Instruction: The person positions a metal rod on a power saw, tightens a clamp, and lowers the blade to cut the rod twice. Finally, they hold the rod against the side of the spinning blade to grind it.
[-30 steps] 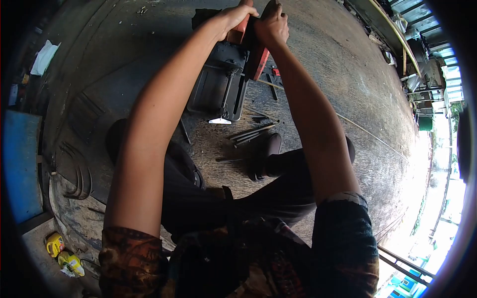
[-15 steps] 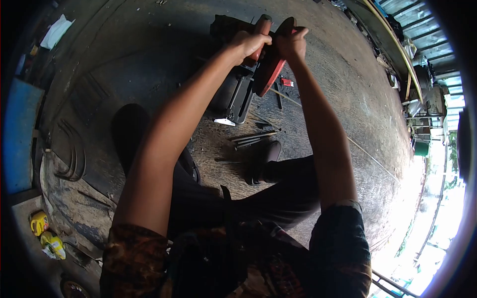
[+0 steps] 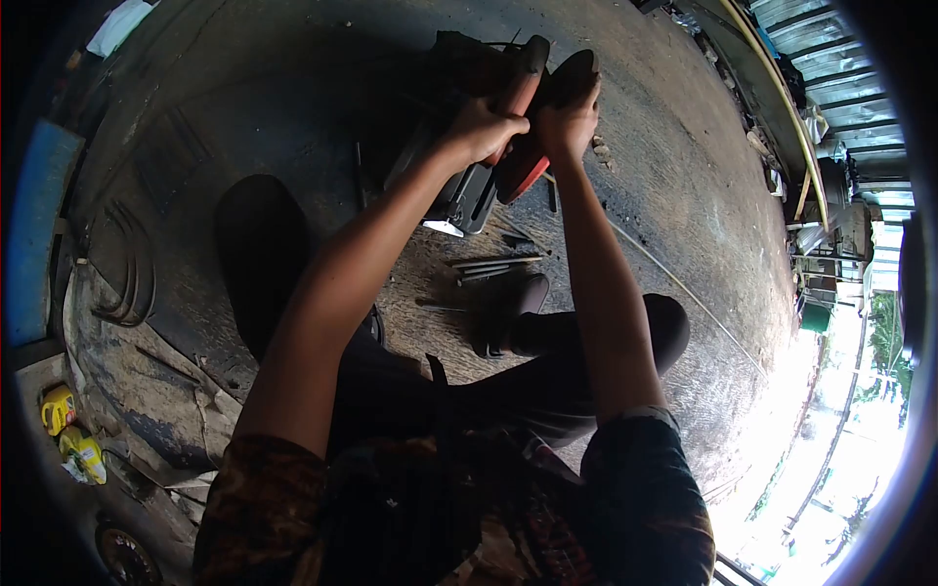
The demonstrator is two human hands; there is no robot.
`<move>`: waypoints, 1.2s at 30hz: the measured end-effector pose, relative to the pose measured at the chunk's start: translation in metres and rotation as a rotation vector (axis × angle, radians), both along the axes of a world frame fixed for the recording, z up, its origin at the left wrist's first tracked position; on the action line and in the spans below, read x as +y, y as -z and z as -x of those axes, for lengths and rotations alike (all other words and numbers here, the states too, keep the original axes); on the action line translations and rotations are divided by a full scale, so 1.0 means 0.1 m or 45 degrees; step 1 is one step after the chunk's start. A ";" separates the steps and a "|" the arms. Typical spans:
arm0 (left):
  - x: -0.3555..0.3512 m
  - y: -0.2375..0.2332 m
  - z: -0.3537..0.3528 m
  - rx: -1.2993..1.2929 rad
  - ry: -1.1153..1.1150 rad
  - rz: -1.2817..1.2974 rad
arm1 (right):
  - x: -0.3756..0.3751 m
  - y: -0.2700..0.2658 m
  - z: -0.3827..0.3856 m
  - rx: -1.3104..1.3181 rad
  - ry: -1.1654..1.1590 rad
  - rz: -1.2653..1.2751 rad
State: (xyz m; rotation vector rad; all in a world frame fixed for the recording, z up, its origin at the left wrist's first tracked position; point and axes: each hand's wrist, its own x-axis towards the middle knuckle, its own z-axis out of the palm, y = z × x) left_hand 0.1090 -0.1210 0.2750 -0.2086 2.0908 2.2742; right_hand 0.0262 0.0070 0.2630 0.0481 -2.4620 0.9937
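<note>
Arms [image 3: 342, 283] stretched forward, elbows slightly bent; left grip [image 3: 486, 132], right grip [image 3: 570, 127] curled closed, near each other.

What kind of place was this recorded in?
Probably a small workshop or repair yard, partly open to daylight: loose rods lie on the rough, stained floor, ribbed sheeting shows at upper right, and the left hand grips a machine's reddish handle.

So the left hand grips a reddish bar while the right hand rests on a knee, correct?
Wrong about the right hand: the head view shows it holding the red-edged dark piece; the left hand does grip the reddish bar.
</note>
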 end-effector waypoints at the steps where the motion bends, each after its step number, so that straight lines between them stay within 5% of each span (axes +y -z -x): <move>1: 0.00 0.02 -0.04 -0.003 0.004 -0.001 | 0.01 0.03 -0.04 -0.003 0.004 -0.001; 25: -0.02 0.44 -0.12 0.049 0.024 -0.013 | 0.02 0.24 -0.14 0.134 -0.060 0.035; 28: -0.01 0.38 -0.14 0.041 0.004 -0.020 | 0.10 -0.04 -0.03 -0.227 -0.075 0.102; 36: -0.01 0.33 -0.18 0.028 0.022 -0.119 | 0.01 -0.13 0.22 -0.401 0.027 -0.071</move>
